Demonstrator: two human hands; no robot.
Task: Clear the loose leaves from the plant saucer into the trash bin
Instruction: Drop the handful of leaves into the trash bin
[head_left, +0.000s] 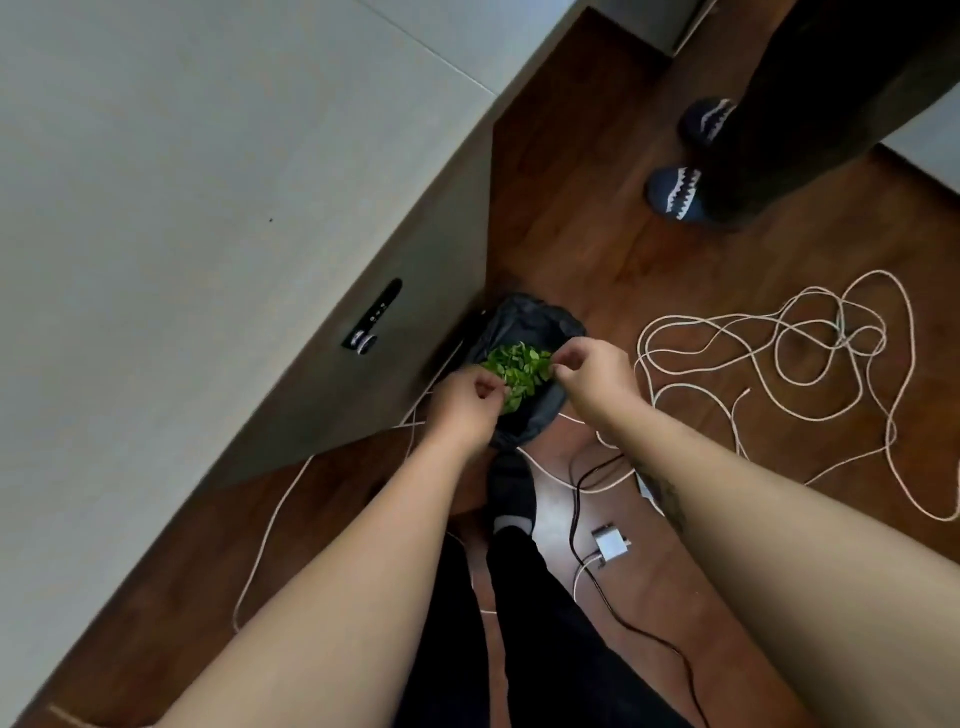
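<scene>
A heap of loose green leaves (519, 371) sits over the open mouth of the trash bin (530, 327), which is lined with a dark bag and stands on the floor against the table's side. My left hand (465, 402) is at the heap's lower left, fingers pinched, with leaves sticking out beside them. At the heap's right edge is my right hand (592, 376), thumb and forefinger pinched against the leaves. The bin's near rim is hidden by both hands. No plant saucer is in view.
A pale table (182, 182) with a small control panel (371, 317) fills the left. Tangled white cable (810, 338) lies on the wooden floor at right, with a charger (610, 543) and black cord near my legs. Another person's slippered feet (680, 192) stand beyond.
</scene>
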